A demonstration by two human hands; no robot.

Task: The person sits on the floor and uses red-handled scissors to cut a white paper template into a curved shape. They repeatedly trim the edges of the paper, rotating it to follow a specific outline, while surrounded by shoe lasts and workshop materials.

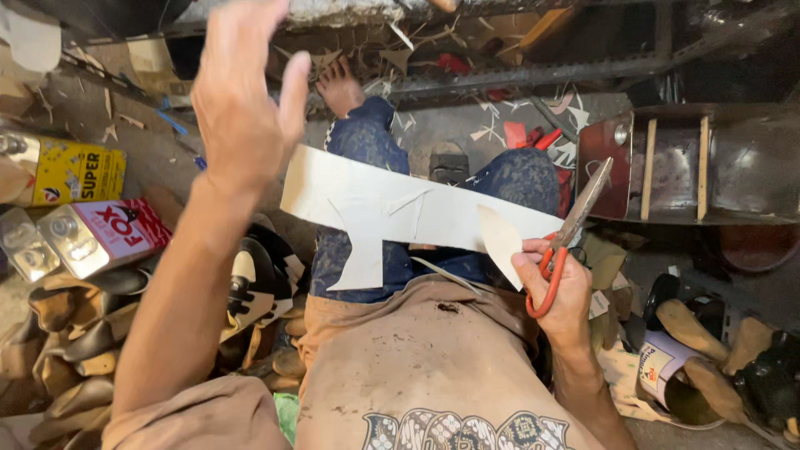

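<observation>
My right hand (560, 287) grips a pair of scissors (571, 229) with orange-red handles, blades pointing up and away. The same hand also pinches the right end of a long white cardboard strip (392, 208) that lies across my lap; the strip has cut notches and a loose flap hanging near the hand. My left hand (242, 100) is raised high at the upper left, fingers spread, holding nothing and clear of the strip. I sit on the floor with my jeans-clad legs (358, 142) stretched out and a bare foot (340, 83) ahead.
Two glue cans, one yellow (71, 171) and one red (104, 233), lie at the left beside a pile of shoe parts (75, 333). A rusty metal box (692, 162) stands at the right. Paper scraps (400, 58) litter the floor ahead. More shoe pieces (725, 358) lie lower right.
</observation>
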